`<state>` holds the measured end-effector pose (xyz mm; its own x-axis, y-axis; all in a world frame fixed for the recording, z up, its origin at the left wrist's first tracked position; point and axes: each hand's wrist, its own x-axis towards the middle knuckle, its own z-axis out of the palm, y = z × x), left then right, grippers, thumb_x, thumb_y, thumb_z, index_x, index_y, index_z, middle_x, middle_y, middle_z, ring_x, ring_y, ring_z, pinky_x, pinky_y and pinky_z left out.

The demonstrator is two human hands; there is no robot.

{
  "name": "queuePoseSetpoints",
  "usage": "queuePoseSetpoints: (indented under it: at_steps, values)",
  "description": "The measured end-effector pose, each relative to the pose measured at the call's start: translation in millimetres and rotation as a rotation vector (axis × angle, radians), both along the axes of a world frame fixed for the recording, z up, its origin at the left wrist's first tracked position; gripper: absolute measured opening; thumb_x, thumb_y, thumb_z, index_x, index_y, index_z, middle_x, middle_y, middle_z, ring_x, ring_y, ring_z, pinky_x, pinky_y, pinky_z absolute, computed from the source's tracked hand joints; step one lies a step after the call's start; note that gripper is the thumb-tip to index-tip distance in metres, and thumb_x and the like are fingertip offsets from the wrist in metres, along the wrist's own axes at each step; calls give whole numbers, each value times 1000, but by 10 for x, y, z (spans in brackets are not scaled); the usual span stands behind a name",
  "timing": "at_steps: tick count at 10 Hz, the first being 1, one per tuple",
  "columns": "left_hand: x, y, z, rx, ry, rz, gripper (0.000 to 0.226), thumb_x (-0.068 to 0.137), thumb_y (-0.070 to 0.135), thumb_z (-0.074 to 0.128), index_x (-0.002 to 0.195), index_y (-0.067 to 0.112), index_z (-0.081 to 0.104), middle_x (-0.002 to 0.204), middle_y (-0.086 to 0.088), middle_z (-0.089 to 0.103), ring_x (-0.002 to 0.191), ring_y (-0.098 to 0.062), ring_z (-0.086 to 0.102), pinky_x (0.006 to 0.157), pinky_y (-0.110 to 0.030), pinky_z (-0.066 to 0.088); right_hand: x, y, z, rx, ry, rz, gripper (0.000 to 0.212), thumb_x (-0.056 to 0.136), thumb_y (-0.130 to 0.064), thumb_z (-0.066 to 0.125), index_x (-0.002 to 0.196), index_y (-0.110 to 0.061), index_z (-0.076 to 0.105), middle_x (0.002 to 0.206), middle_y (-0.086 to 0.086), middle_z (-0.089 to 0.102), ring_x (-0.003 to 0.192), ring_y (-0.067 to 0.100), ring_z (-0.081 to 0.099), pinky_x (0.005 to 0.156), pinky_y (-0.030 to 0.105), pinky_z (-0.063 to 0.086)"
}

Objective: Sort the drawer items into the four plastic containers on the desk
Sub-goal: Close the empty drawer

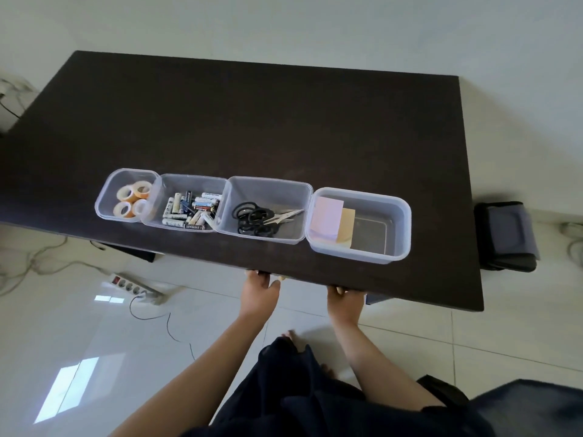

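Note:
Four clear plastic containers stand in a row near the front edge of the dark desk (pixel 252 121). The leftmost container (pixel 104 200) holds several tape rolls (pixel 132 200). The second container (pixel 189 179) holds several batteries (pixel 191 209). In the third container (pixel 271 186) lie black-handled scissors (pixel 255 217). The rightmost container (pixel 397 228) holds a pink pad (pixel 326 217) and a yellow pad (pixel 347 227). My left hand (pixel 258 290) and my right hand (pixel 345 299) reach under the desk's front edge, fingertips hidden beneath it. The drawer is hidden under the desk.
A power strip (pixel 131 287) and loose cables (pixel 41 263) lie on the tiled floor at the left. A dark bag (pixel 504 236) sits beside the desk's right side. A blue seat (pixel 536 405) is at the lower right. My bare feet (pixel 291 337) stand below the hands.

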<state>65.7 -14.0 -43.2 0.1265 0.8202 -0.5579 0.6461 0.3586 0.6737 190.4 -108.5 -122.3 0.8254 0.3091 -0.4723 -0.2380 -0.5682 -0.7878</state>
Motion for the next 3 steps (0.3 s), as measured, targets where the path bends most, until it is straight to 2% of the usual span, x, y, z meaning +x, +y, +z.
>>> queuePoseSetpoints:
  at_steps: [1, 2, 3]
  values:
    - [-48, -35, -6, -22, -3, -68, 43, 88, 6, 54, 127, 0, 38, 92, 10, 60, 89, -17, 58, 71, -27, 42, 5, -22, 58, 49, 26, 53, 27, 81, -13, 71, 104, -2, 65, 96, 12, 71, 97, 28, 64, 84, 26, 40]
    - [-83, 2, -12, -76, 3, -127, 55, 91, 10, 54, 139, 4, 29, 119, 6, 59, 116, -18, 55, 91, -29, 42, 20, -88, 203, 55, 3, 87, 19, 81, -13, 71, 94, -1, 64, 84, 8, 67, 92, 29, 63, 78, 23, 37]
    - [-152, -54, -23, -134, 45, -215, 67, 93, 14, 53, 149, 8, 18, 150, -5, 37, 136, -20, 41, 108, -33, 38, 101, -228, 314, -20, 22, 170, 24, 84, -24, 69, 95, -5, 59, 97, 13, 65, 100, 32, 61, 78, 25, 36]
